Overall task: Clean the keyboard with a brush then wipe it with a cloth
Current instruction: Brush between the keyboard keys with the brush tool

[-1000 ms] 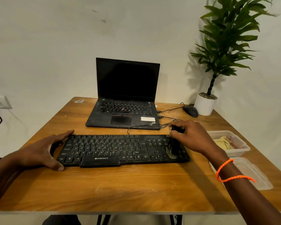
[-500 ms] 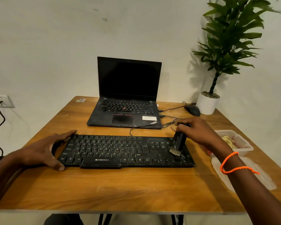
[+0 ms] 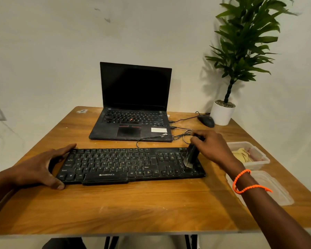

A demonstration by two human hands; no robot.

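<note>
A dusty black keyboard lies across the wooden table in front of me. My right hand grips a small dark brush by its handle, and the pale bristles touch the number-pad keys at the keyboard's right end. My left hand holds the keyboard's left end, thumb at the front edge and fingers along the back edge. A yellowish cloth lies inside a clear plastic box to the right of the keyboard.
An open black laptop stands behind the keyboard, with cables running between them. A mouse and a potted plant sit at the back right. A clear lid lies under my right wrist.
The brush has shifted a little over the number pad, its bristles sweeping from the lower keys upward and back. My left hand has kept its hold on the keyboard's left end.
</note>
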